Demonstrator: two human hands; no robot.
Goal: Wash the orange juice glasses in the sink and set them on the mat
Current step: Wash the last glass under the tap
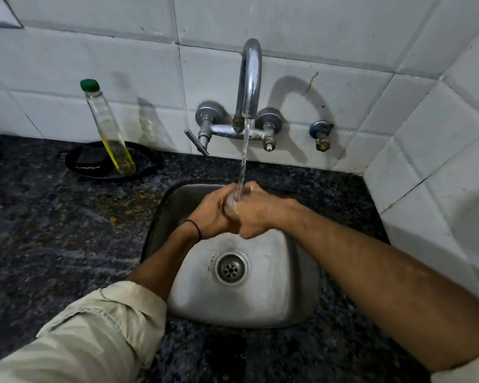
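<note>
A clear glass (231,203) is held over the steel sink (282,288), directly under the running stream from the tap (250,78). My left hand (209,214) wraps around it from the left. My right hand (256,210) wraps around it from the right, so only a small strip of the glass shows between the fingers. Water falls onto the glass where the two hands meet. No mat and no other glass are in view.
A tall bottle with a green cap (108,128) and yellow liquid leans on a black dish (89,164) on the dark granite counter (53,230) at the back left. White tiled walls close the back and right. The sink drain (231,268) lies below the hands.
</note>
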